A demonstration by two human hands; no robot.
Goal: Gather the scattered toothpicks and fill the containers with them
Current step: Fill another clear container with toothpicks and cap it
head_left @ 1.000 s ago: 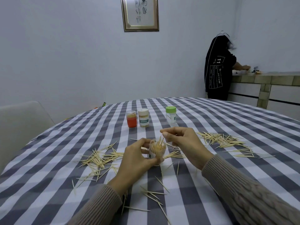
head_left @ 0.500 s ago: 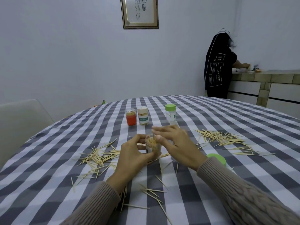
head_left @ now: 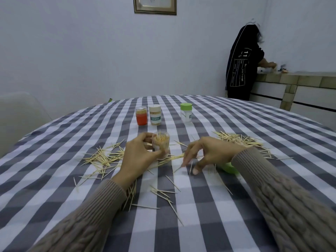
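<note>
Checked tablecloth [head_left: 200, 206] — left hand [head_left: 135, 159] grips upright container [head_left: 161, 144], toothpicks [head_left: 160, 140] vertical; right hand [head_left: 209, 153] spread, empty.

One camera only, up on my head, so there's no second view to share anything with. It looks forward and tilted down across the checked worktop [head_left: 209, 215], wide-angle, with the far edge curving. My two sleeves come in from the bottom corners; my left hand [head_left: 138, 157] and right hand [head_left: 211, 153] sit close, around mid-frame. Nearest the lens is the cloth just below my forearms; the three jars [head_left: 155, 115] stand further out along the centre line. Beyond the worktop the view takes in the back wall, a picture frame [head_left: 155, 5] cut off by the top edge, and a person in black [head_left: 240, 60] at a counter far right.
</note>
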